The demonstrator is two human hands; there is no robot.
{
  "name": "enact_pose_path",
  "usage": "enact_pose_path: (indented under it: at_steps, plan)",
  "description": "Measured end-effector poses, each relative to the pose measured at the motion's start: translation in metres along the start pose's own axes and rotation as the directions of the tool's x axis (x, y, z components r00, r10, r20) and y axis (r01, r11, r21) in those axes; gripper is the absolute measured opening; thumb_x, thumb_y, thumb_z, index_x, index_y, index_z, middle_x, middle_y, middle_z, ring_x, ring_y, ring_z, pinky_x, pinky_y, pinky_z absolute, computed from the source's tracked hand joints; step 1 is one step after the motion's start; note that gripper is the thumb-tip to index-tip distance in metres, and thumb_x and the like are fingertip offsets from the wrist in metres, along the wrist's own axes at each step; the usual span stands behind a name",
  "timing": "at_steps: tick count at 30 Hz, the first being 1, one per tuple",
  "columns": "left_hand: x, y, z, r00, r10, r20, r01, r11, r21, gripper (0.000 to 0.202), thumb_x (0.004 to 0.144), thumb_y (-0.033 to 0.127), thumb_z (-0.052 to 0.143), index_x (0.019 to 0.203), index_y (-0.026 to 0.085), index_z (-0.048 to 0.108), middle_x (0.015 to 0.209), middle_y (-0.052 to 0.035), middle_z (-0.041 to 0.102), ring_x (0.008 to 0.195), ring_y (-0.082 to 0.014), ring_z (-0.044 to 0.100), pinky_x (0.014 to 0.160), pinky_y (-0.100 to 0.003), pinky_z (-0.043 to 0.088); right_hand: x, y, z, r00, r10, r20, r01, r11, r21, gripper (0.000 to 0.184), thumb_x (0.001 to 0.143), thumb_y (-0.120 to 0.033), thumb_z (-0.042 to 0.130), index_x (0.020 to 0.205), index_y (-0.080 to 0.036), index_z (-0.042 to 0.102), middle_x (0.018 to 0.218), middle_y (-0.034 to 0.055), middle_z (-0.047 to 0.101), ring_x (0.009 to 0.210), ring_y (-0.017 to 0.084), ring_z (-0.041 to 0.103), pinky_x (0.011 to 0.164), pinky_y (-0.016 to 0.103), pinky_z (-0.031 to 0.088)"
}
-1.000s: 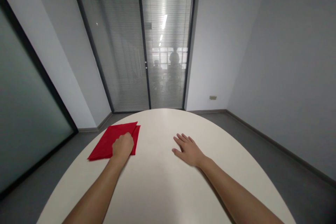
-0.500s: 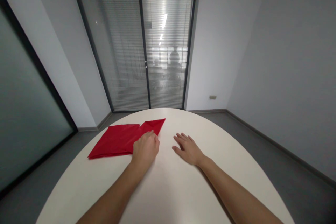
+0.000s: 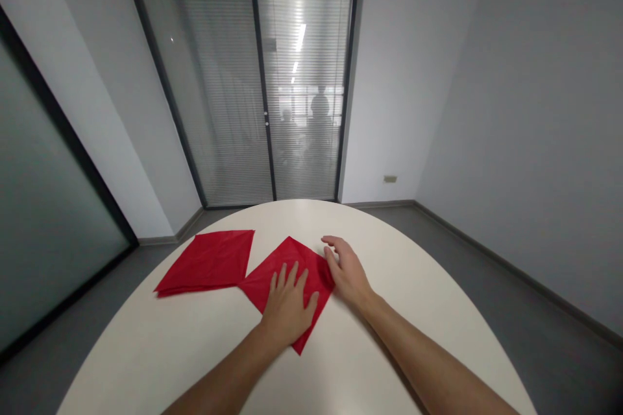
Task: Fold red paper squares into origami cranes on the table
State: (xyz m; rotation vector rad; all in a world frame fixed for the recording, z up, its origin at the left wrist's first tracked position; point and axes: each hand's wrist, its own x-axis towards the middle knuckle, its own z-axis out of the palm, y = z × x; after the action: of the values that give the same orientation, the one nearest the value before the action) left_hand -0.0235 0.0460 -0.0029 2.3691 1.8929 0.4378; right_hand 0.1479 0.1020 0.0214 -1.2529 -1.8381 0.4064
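A red square sheet (image 3: pixel 304 262), like a folded napkin, lies turned cornerwise near the middle of the table. My left hand (image 3: pixel 288 308) rests flat on it with its fingers spread. Beside its right corner is my right hand (image 3: pixel 348 272), open, with curved fingers and the thumb apart from them; whether it touches the sheet's edge I cannot tell. To the left lies a stack of red sheets (image 3: pixel 207 262) of the same kind, its layered edges showing at the front. The left corner of the single sheet comes close to this stack.
Everything lies on a round white table (image 3: pixel 165 350). Beyond it stands a glass partition with blinds (image 3: pixel 219 91), and blurred figures of people show through it. A frosted glass panel (image 3: pixel 48 207) is at the left, and a grey wall (image 3: pixel 535 110) is at the right.
One red sheet has come off the stack and moved right to the table's middle. My left hand has gone from a closed grip to lying flat. My right hand has turned inward beside the sheet.
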Motion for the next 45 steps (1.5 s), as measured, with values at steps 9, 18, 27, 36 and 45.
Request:
enact_pose_path:
  at_steps: [9, 18, 27, 36, 45]
  plan:
    - [0.0, 0.001, 0.007, 0.998, 0.067, -0.011, -0.067, 0.997, -0.024, 0.054, 0.096, 0.03, 0.036, 0.146, 0.012, 0.045, 0.156, -0.0151, 0.04, 0.146, -0.0294, 0.034, 0.12, -0.052, 0.028, -0.019, -0.002, 0.017, 0.883, -0.05, 0.467, 0.169, 0.961, -0.217, 0.056, 0.102, -0.035, 0.024, 0.146, -0.01, 0.048, 0.154, 0.0134, 0.044, 0.146, 0.023, 0.034, 0.122, 0.044, 0.022]
    - [0.013, -0.024, -0.002, 0.998, 0.028, 0.049, -0.03, 0.999, 0.036, 0.061, 0.098, 0.043, 0.038, 0.15, 0.01, 0.04, 0.16, -0.0153, 0.032, 0.149, -0.0297, 0.027, 0.122, -0.049, 0.023, -0.021, -0.011, 0.011, 0.902, 0.05, 0.429, 0.156, 0.889, -0.431, 0.062, 0.097, -0.046, 0.041, 0.15, -0.014, 0.044, 0.157, 0.0137, 0.039, 0.146, 0.033, 0.031, 0.118, 0.049, 0.023]
    - [0.013, -0.031, -0.007, 0.937, 0.336, 0.09, -0.327, 0.939, -0.102, 0.059, 0.097, 0.043, 0.046, 0.152, 0.021, 0.038, 0.161, -0.0086, 0.033, 0.15, -0.0229, 0.027, 0.124, -0.044, 0.022, -0.02, -0.015, 0.006, 0.912, -0.055, 0.406, 0.21, 0.913, -0.349, 0.051, 0.102, -0.034, 0.032, 0.145, -0.012, 0.048, 0.153, 0.013, 0.046, 0.143, 0.026, 0.037, 0.12, 0.041, 0.024]
    - [0.015, -0.023, -0.012, 0.99, 0.112, 0.083, -0.12, 0.988, 0.1, 0.063, 0.097, 0.038, 0.04, 0.15, 0.004, 0.037, 0.159, -0.0198, 0.03, 0.15, -0.0318, 0.024, 0.123, -0.05, 0.02, -0.02, 0.001, 0.015, 0.89, 0.103, 0.445, 0.096, 0.91, -0.403, 0.067, 0.098, -0.047, 0.038, 0.154, -0.012, 0.034, 0.162, 0.0121, 0.026, 0.151, 0.031, 0.019, 0.123, 0.046, 0.014]
    - [0.015, -0.022, -0.003, 0.972, 0.202, 0.121, -0.204, 0.979, 0.001, 0.06, 0.099, 0.038, 0.036, 0.152, 0.01, 0.036, 0.161, -0.0144, 0.03, 0.15, -0.0275, 0.025, 0.122, -0.048, 0.023, -0.017, 0.006, 0.011, 0.885, 0.094, 0.457, 0.108, 0.912, -0.397, 0.069, 0.098, -0.052, 0.038, 0.155, -0.012, 0.034, 0.163, 0.0124, 0.025, 0.152, 0.03, 0.016, 0.123, 0.045, 0.013]
